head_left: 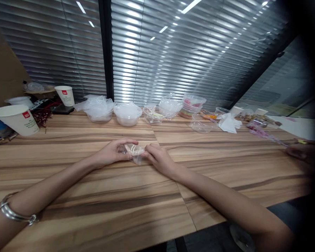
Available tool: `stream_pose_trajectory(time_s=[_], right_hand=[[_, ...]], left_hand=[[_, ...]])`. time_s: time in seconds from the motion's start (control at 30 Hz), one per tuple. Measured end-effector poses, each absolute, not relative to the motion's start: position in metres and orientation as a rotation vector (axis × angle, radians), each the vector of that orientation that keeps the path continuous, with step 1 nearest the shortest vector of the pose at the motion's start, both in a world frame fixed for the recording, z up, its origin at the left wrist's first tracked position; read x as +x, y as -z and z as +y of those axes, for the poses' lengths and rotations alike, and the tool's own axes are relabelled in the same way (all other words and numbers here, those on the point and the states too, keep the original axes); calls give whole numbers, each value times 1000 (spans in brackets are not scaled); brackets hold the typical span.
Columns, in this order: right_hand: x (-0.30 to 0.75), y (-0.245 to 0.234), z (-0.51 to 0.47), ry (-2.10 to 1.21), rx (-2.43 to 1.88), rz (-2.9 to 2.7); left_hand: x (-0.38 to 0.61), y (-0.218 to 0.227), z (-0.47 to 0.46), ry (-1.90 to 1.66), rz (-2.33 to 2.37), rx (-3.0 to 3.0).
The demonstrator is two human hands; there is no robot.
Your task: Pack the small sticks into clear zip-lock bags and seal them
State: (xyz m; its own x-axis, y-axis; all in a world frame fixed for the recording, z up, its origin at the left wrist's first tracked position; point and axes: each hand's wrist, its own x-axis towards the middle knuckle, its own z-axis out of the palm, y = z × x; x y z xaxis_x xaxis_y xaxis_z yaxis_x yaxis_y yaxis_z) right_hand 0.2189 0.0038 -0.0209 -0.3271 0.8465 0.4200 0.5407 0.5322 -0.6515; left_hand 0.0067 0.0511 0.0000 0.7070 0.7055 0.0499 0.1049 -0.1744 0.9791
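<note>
Between my two hands, just above the wooden table (115,196), is a small clear plastic bag (136,151); whether anything lies inside it is hard to make out. My left hand (118,151) curls round the bag's left side, with the thumb below and the fingers above. At the other side, my right hand (157,156) pinches the bag's edge between thumb and fingers. A silver bangle (13,211) circles my left forearm.
Along the back stand a bowl of plastic bags (98,108), a lidded clear bowl (127,114), stacked tubs (193,105) and crumpled tissue (229,122). Paper cups (18,119) are at left. Another person's hand (301,152) rests at far right.
</note>
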Motion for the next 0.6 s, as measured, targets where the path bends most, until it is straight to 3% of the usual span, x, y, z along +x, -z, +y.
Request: stream_pose_trajectory(time_s=[0.13, 0.4, 0.6], right_hand=[[217, 20, -1, -504, -1098, -2021], [219, 11, 9, -1010, -996, -1754], [222, 13, 12, -925, -1069, -1868]], left_hand=[[6, -1, 51, -600, 667, 1701], [7, 0, 52, -682, 702, 1582], [4, -2, 51, -589, 686, 1654]])
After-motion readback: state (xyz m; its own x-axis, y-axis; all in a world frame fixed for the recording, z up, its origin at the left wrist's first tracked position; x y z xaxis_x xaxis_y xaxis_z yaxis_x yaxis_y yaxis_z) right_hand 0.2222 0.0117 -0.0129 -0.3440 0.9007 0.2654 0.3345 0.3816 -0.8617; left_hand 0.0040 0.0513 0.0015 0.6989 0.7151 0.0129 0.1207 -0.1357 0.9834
